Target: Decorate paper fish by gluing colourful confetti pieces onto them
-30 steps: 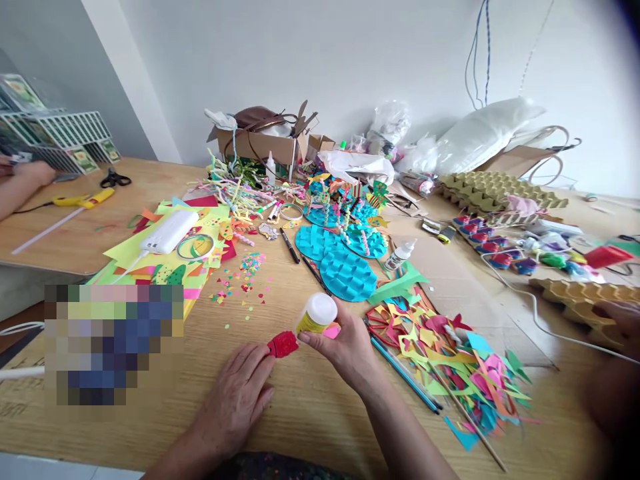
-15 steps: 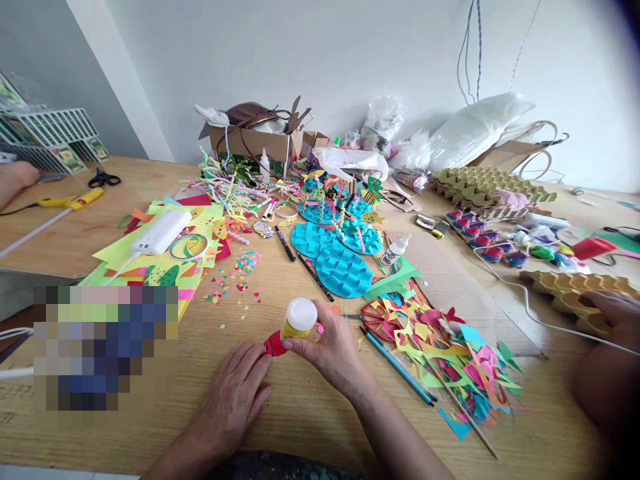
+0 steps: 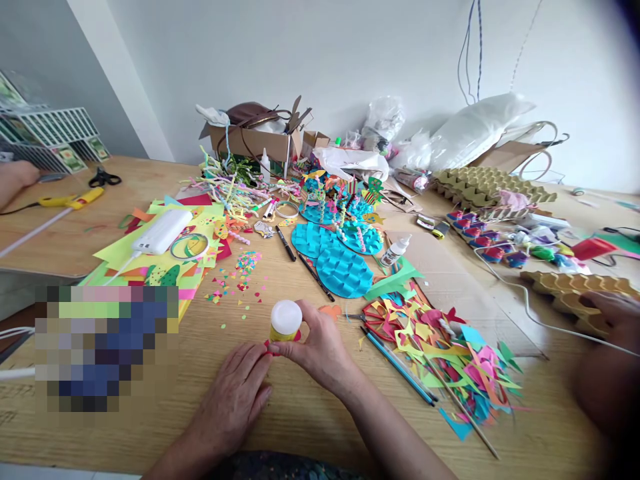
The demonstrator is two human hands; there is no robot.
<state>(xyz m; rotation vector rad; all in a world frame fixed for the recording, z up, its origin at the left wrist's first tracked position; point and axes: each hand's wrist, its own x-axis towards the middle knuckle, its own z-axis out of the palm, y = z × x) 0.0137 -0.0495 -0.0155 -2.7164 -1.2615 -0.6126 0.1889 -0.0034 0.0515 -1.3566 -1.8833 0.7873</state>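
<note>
My right hand [image 3: 320, 347] grips a yellow glue stick [image 3: 285, 320] with a whitish round end facing up, upright over a small red paper piece [image 3: 275, 349]. Most of the red piece is hidden beneath the stick and fingers. My left hand [image 3: 235, 390] lies flat on the wooden table, its fingertips on the near left edge of the red piece. An orange paper shape [image 3: 331, 311] lies just beyond my right hand. Small confetti bits [image 3: 243, 283] are scattered further back.
Coloured paper scraps [image 3: 440, 340] and pens [image 3: 400, 370] lie to the right. Blue textured discs [image 3: 344, 270] sit in the middle, a glue bottle [image 3: 396, 251] beside them. Yellow sheets [image 3: 120, 248] are at left. Another person's hand [image 3: 613, 310] touches an egg tray [image 3: 555, 283].
My right hand and the glue stick have moved slightly left over the red piece, covering more of it. My left hand has stayed in place.
</note>
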